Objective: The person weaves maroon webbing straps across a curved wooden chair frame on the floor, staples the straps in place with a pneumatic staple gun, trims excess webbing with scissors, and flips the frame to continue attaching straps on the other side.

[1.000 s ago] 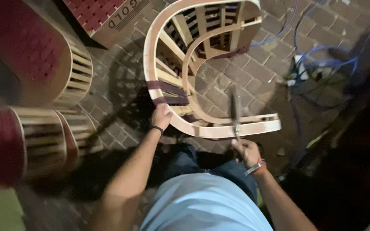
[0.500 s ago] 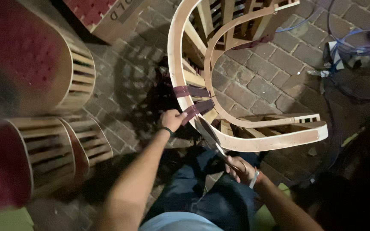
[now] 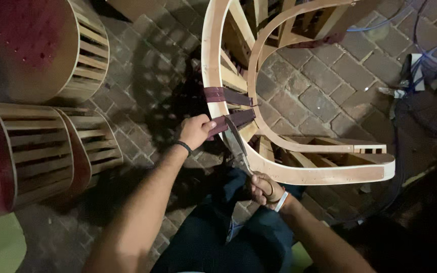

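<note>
Scissors (image 3: 236,144) swung up toward 11 o'clock, right hand (image 3: 265,188) gripping handles, left hand (image 3: 196,131) pinching maroon strap (image 3: 231,121) on wooden chair frame (image 3: 213,60).

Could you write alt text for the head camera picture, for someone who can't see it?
Seen from above, a person's left hand pulls a dark red webbing strap on a curved wooden chair frame, while the right hand holds large scissors at it. Slatted wooden chairs stand at left on a brick floor.

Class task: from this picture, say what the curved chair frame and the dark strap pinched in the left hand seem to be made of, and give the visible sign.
Curved chair frame: pale bare wood, apparently unvarnished, matt with visible joints. Dark strap: maroon, flat and flexible, probably woven webbing; too dim to confirm.
</note>
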